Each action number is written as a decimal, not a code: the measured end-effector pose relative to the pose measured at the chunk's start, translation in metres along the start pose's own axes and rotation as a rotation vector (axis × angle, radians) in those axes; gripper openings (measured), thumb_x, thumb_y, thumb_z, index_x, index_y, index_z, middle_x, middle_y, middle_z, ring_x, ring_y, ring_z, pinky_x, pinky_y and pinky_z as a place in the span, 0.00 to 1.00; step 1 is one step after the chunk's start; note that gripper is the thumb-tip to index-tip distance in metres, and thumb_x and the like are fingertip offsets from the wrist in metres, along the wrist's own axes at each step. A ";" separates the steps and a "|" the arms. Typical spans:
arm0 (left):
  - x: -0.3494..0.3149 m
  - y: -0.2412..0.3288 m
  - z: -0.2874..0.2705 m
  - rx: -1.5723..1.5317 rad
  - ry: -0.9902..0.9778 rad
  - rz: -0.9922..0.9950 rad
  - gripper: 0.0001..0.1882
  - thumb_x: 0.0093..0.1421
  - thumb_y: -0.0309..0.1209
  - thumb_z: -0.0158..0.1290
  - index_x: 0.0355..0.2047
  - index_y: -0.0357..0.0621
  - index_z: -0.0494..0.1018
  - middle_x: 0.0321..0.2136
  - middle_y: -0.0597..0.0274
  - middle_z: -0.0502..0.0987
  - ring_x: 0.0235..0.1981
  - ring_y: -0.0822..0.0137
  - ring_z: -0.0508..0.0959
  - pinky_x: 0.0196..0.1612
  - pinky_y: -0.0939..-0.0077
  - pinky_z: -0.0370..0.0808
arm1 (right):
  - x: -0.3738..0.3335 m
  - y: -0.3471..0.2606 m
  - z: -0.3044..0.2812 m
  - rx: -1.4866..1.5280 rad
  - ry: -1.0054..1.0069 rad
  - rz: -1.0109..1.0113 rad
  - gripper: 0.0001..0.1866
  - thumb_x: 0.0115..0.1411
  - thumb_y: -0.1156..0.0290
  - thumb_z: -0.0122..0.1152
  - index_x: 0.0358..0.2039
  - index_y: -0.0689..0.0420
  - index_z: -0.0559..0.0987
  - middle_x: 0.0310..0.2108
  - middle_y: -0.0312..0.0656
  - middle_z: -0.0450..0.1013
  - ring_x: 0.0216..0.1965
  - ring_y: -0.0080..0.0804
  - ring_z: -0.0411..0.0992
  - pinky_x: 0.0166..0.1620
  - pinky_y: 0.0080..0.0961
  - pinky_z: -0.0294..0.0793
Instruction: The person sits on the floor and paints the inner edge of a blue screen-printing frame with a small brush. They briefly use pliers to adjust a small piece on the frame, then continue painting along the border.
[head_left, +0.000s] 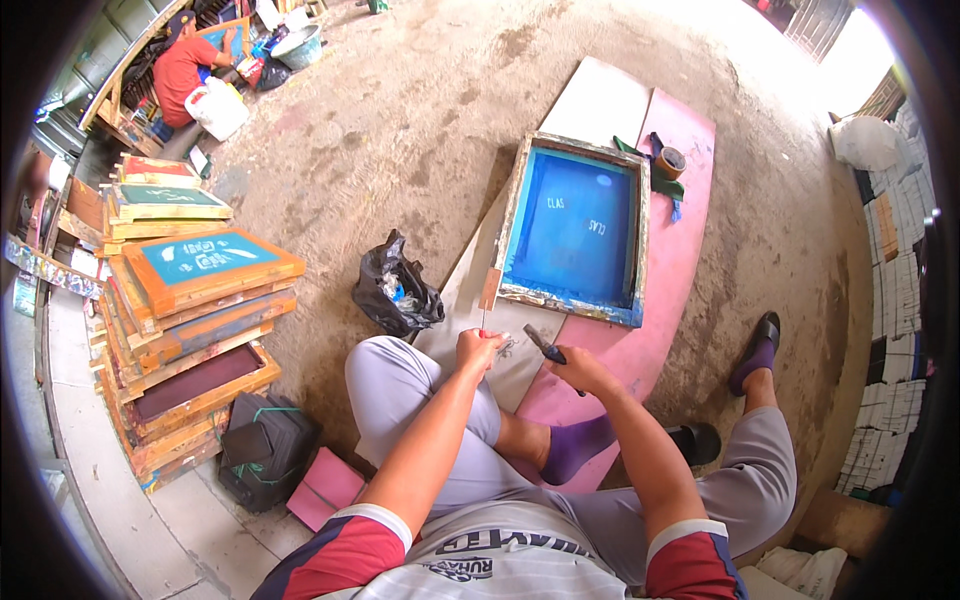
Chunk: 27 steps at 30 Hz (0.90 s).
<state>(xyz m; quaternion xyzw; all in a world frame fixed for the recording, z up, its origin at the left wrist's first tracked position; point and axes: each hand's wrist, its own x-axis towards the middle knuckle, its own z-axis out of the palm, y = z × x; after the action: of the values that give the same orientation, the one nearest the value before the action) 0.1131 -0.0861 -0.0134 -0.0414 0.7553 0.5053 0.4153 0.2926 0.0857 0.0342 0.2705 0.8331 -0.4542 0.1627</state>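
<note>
My left hand (pixel 480 350) is closed in front of my knee, pinching a thin metal rod (pixel 485 318) that points up toward the near left corner of a screen-printing frame (pixel 643 250). A reddish-brown piece (pixel 490 288) sits at that corner; whether it joins the rod I cannot tell. My right hand (pixel 582 370) grips what looks like a hammer (pixel 545 344), its dark head tilted toward my left hand. Between the hands lies a small heap of thin metal bits (pixel 507 346), too small to name. The frame has worn wooden edges and blue mesh with pale lettering.
Pink and white boards (pixel 685 200) lie under the frame. A tape roll (pixel 671 160) rests beside it. To the left are a black plastic bag (pixel 398 285), stacked screen frames (pixel 200 290) and a black box (pixel 265 450). Another person (pixel 182 80) sits far left by a basin (pixel 298 48).
</note>
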 end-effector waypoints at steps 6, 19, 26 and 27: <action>0.010 -0.010 0.000 0.068 0.101 0.138 0.18 0.64 0.42 0.67 0.32 0.39 0.77 0.23 0.61 0.77 0.11 0.75 0.68 0.13 0.75 0.63 | 0.005 -0.003 0.003 0.384 0.031 0.087 0.23 0.69 0.51 0.65 0.46 0.62 0.79 0.31 0.48 0.79 0.30 0.40 0.81 0.36 0.39 0.80; -0.010 0.035 -0.042 -0.164 -0.020 0.026 0.13 0.67 0.31 0.61 0.47 0.37 0.75 0.29 0.62 0.78 0.16 0.74 0.72 0.18 0.76 0.72 | -0.002 0.006 0.055 -0.772 0.698 -0.265 0.32 0.58 0.52 0.72 0.59 0.55 0.77 0.49 0.44 0.73 0.49 0.43 0.75 0.47 0.39 0.77; -0.004 0.020 -0.032 -0.094 0.033 0.124 0.18 0.58 0.26 0.67 0.47 0.36 0.76 0.28 0.63 0.78 0.16 0.75 0.72 0.18 0.77 0.70 | 0.030 -0.019 0.114 -0.624 0.489 -0.303 0.30 0.61 0.60 0.69 0.61 0.60 0.77 0.48 0.44 0.74 0.50 0.39 0.74 0.50 0.34 0.76; -0.003 0.021 -0.030 -0.086 0.045 0.125 0.18 0.58 0.26 0.67 0.46 0.36 0.76 0.28 0.63 0.78 0.16 0.75 0.72 0.18 0.77 0.70 | 0.034 -0.019 0.118 -0.606 0.503 -0.313 0.29 0.61 0.60 0.69 0.60 0.60 0.78 0.47 0.44 0.74 0.49 0.39 0.74 0.50 0.35 0.76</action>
<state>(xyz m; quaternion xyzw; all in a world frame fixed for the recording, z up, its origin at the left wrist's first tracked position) 0.0875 -0.1010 0.0085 -0.0233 0.7432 0.5609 0.3640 0.2574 -0.0123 -0.0341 0.1828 0.9738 -0.1277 -0.0443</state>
